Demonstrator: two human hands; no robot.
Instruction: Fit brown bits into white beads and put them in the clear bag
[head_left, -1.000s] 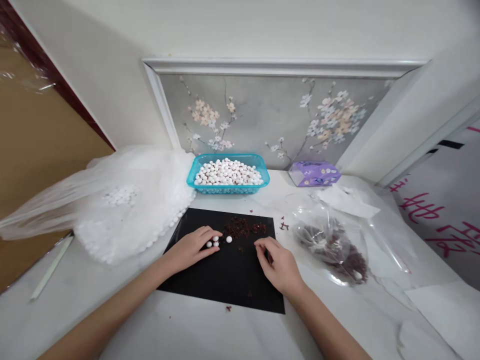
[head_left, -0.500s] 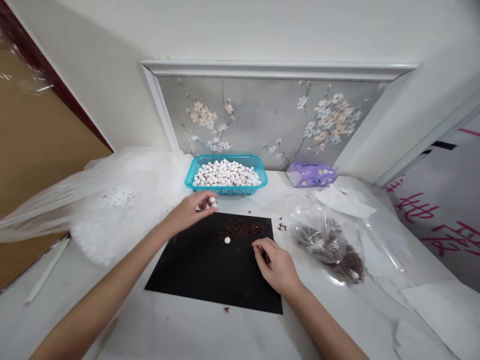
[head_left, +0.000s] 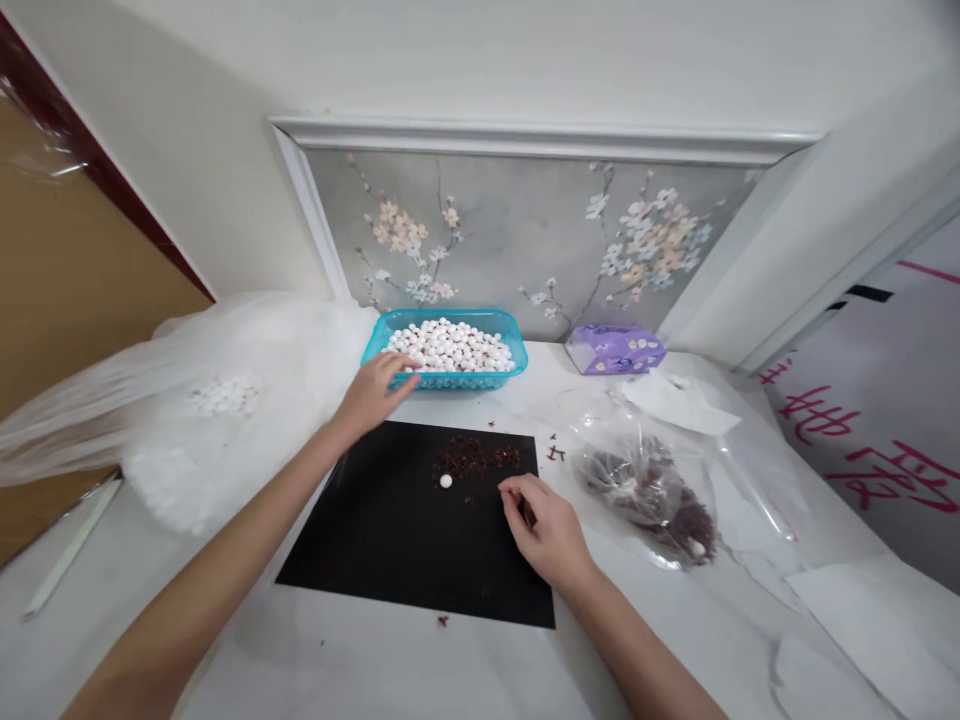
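Note:
My left hand (head_left: 377, 390) is at the near left rim of a blue plastic basket (head_left: 519, 350), its fingers apart and nothing visible in them. Small white balls (head_left: 450, 345) fill the basket. Over the right edge of a black sheet (head_left: 397, 540), my right hand (head_left: 549, 528) is closed, thumb and fingertips together; whatever they may hold is hidden. Left of that hand lies a loose pile of small reddish-brown bits (head_left: 476, 458), with one white ball (head_left: 446, 481) at its lower left.
A clear plastic bag (head_left: 645, 495) of dark brown bits lies to the right. Behind it are a white paper (head_left: 679, 402) and a purple tissue pack (head_left: 616, 350). On the left, a large translucent bag (head_left: 247, 450) contains white balls. A pale strip (head_left: 71, 548) lies at far left.
My left hand has moved up to the basket rim and spread its fingers; the white balls it held no longer show in it. My right hand stays nearly still.

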